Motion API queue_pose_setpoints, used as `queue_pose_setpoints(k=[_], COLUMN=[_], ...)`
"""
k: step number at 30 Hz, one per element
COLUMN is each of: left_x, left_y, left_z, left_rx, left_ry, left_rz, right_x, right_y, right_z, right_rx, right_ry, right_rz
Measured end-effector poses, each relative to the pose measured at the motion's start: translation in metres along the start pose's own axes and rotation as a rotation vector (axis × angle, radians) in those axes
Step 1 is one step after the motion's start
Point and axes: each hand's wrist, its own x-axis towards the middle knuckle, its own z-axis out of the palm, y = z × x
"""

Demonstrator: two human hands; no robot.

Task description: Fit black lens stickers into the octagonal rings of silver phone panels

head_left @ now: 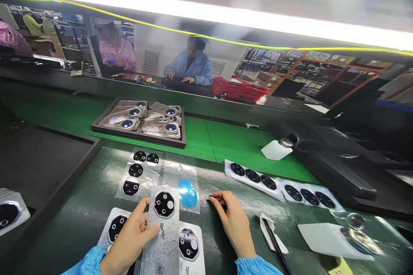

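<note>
Closest of all is the left hand (pixel 129 240), in a blue sleeve, with a silver cover (pixel 163 232) in it. All around lies a dark table (pixel 74 219), the biggest thing. Behind it runs a green belt (pixel 226 142). On the belt sits a black tray (pixel 135 136) full of more shiny covers. A small white bottle (pixel 275 149) stands well to the right of the tray. Past the belt sit two workers, one in a blue coat (pixel 193 68) and one in a pink coat (pixel 118 51).

On the table, a long strip (pixel 254 177) of black round pieces lies to the right of the hands. Clear sheets (pixel 142 172) with more black rounds lie just past the silver cover. A white box (pixel 319 238) sits far right. A thin black stick (pixel 274 240) rests near the right hand (pixel 234 223). A round blue sticker (pixel 187 193) lies between the hands.

The silver cover is long and flat. It has a black round patch with white dots near its top and dark writing lower down. It is tilted up over the table, right in front.

The left hand is closed on the cover's left edge, thumb on the front. The right hand lies palm down, fingers bent, tips on the table just beside the blue sticker. It is loose and holds nothing that I can see.
</note>
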Motion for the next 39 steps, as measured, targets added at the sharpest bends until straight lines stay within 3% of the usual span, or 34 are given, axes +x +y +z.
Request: queue_pose_setpoints(k=[39], left_x=[-0.0026], left_y=[0.0085], left_z=[0.0035], left_rx=[-0.042], left_ry=[-0.037], left_rz=[-0.103], right_x=[-0.0008], right_y=[-0.0047], right_z=[-0.0059], right_rx=[0.011], right_ry=[-0.106], right_rz=[0.074])
